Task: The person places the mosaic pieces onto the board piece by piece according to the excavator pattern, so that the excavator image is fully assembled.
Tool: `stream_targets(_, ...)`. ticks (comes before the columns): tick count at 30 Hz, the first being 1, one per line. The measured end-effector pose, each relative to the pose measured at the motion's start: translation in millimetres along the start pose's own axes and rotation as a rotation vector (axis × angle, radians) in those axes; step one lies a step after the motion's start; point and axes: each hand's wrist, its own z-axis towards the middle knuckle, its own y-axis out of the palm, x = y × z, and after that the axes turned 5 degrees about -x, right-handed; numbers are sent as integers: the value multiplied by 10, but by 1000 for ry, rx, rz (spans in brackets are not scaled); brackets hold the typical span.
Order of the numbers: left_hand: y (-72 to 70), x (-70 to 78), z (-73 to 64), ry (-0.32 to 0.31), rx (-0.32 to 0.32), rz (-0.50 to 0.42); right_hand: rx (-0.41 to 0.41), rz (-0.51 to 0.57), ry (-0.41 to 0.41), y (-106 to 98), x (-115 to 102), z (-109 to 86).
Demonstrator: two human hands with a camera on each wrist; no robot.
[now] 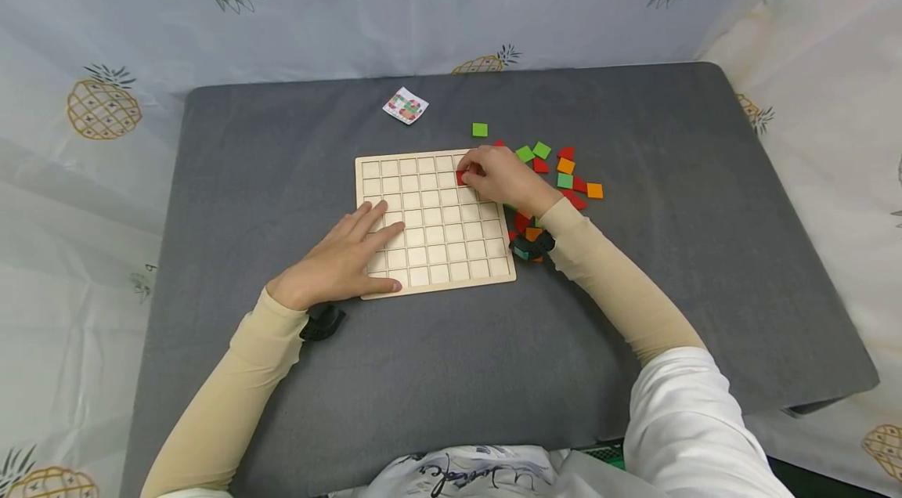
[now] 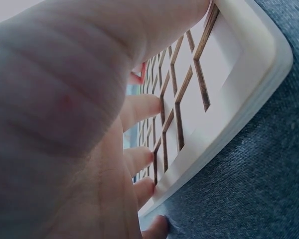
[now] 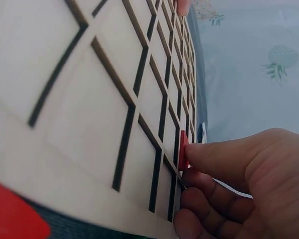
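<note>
A pale wooden board [image 1: 434, 235] with a grid of square recesses lies on the grey table. My left hand [image 1: 341, 257] rests across its left edge, fingers spread and thumb near the lower left corner. In the left wrist view, fingertips [image 2: 148, 105] touch the grid. My right hand [image 1: 503, 175] pinches a small red tile [image 3: 183, 152] between thumb and fingers at the board's upper right cells. That tile stands right at a recess in the right wrist view, its far side hidden by the fingers.
Several loose tiles lie right of the board, among them a green square [image 1: 542, 149], an orange square [image 1: 595, 190] and red pieces [image 1: 574, 200], some partly under my right wrist. A lone green square [image 1: 480, 130] and a printed pattern card [image 1: 405, 106] lie beyond the board.
</note>
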Motion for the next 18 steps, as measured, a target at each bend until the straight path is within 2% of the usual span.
stream_targets(8, -11, 4, -3, 13, 7, -8, 15, 98, 22, -136, 57, -93)
stream_targets(18, -28, -12, -42, 33, 5, -51, 25, 60, 81, -362, 209, -370)
